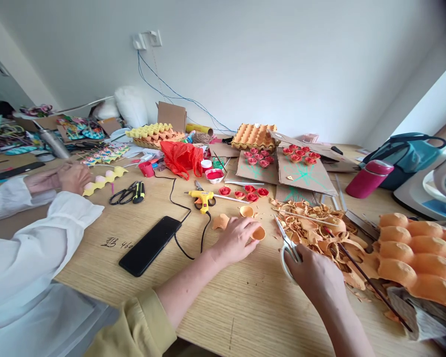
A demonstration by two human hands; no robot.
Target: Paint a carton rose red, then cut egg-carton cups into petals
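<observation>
My left hand [236, 239] rests on the wooden table [245, 307] and pinches a small orange egg-carton cup [259, 233] between its fingertips. My right hand [314, 275] grips white-handled scissors [287, 241], blades slightly parted and pointing up-left toward the cup. Two more cut orange pieces [220, 221] lie just beyond my left hand. A heap of orange carton scraps [312, 230] sits past my right hand. Part of an orange egg carton [418, 255] lies at the right.
A black phone [150, 245] with a cable, a yellow glue gun [203, 199] and black scissors [127, 194] lie to the left. Red paper roses [250, 192] and cardboard sheets [305, 173] sit farther back. Another person's white sleeve [29, 248] fills the left. A pink bottle [367, 178] stands at right.
</observation>
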